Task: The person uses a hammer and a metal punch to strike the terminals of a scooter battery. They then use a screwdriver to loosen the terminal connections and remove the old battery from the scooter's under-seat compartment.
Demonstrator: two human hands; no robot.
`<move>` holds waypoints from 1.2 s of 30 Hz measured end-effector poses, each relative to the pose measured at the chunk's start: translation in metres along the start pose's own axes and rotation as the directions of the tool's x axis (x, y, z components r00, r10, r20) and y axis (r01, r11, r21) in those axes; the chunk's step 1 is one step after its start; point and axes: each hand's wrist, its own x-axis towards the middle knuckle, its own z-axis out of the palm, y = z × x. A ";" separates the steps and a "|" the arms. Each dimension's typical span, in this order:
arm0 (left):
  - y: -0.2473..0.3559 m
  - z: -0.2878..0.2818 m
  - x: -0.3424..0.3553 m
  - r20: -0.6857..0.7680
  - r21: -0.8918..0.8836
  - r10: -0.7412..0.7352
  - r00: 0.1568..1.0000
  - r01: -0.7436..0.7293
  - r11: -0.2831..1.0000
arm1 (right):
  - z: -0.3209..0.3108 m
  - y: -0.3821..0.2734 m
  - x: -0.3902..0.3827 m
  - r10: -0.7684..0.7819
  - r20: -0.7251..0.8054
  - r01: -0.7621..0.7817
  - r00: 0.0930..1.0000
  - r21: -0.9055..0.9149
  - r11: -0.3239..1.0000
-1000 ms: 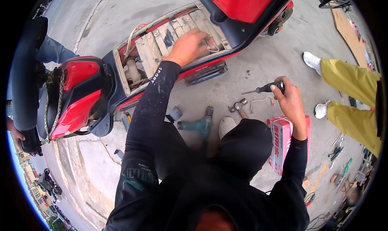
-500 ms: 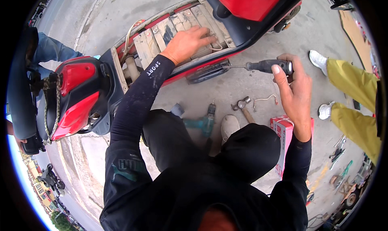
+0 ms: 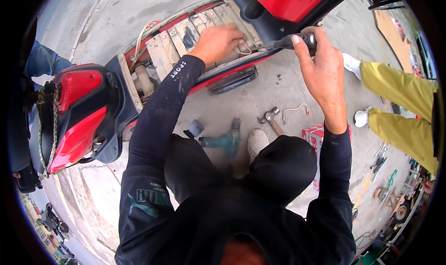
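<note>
A red and black scooter (image 3: 297,3) lies across the upper view, its floor compartment uncovered. Inside are several dusty, pale battery blocks (image 3: 161,56) side by side. My left hand (image 3: 218,43) rests on these blocks with its fingers loosely bent, near a thin looped wire (image 3: 245,50) at the compartment's right end. My right hand (image 3: 320,70) is closed round the black handle of a screwdriver (image 3: 302,43). The screwdriver points left, its front end close to the compartment's right corner; its tip is hard to make out.
On the ground lie a teal power drill (image 3: 227,142), a hammer (image 3: 272,119), a short cable (image 3: 297,108) and a red and white box (image 3: 313,135). A person in yellow trousers (image 3: 395,86) stands at right; blue jeans (image 3: 46,61) show at left. More tools (image 3: 381,163) lie at far right.
My right hand has moved up and left, bringing the screwdriver to the compartment's right corner. My left hand's fingers have drawn in slightly on the blocks. The whole view has shifted a little.
</note>
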 end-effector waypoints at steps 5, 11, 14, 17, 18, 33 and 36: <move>-0.009 0.004 0.000 -0.105 -0.054 -0.061 0.993 0.056 0.997 | 0.000 -0.011 0.001 -0.034 -0.010 0.034 0.999 0.019 0.999; -0.017 0.004 -0.002 -0.050 -0.135 -0.077 0.996 0.069 0.988 | 0.015 -0.033 0.028 -0.201 0.062 0.200 0.978 0.030 0.979; -0.021 0.001 -0.004 -0.005 -0.236 -0.080 0.997 0.077 0.969 | 0.020 -0.036 0.036 -0.251 0.084 0.250 0.964 0.020 0.968; -0.019 0.003 -0.003 0.011 -0.227 -0.105 0.994 0.105 0.968 | 0.023 -0.036 0.040 -0.266 0.101 0.267 0.959 0.002 0.964; -0.020 0.002 -0.003 0.015 -0.221 -0.109 0.994 0.110 0.969 | 0.023 -0.036 0.040 -0.259 0.109 0.260 0.960 0.006 0.966; -0.017 0.003 -0.004 0.010 -0.157 -0.115 0.993 0.115 0.981 | 0.022 -0.038 0.047 -0.392 0.174 0.392 0.903 0.040 0.919; -0.016 0.001 -0.008 0.025 -0.132 -0.120 0.992 0.122 0.984 | 0.010 -0.055 0.053 -0.454 0.298 0.465 0.840 0.038 0.885</move>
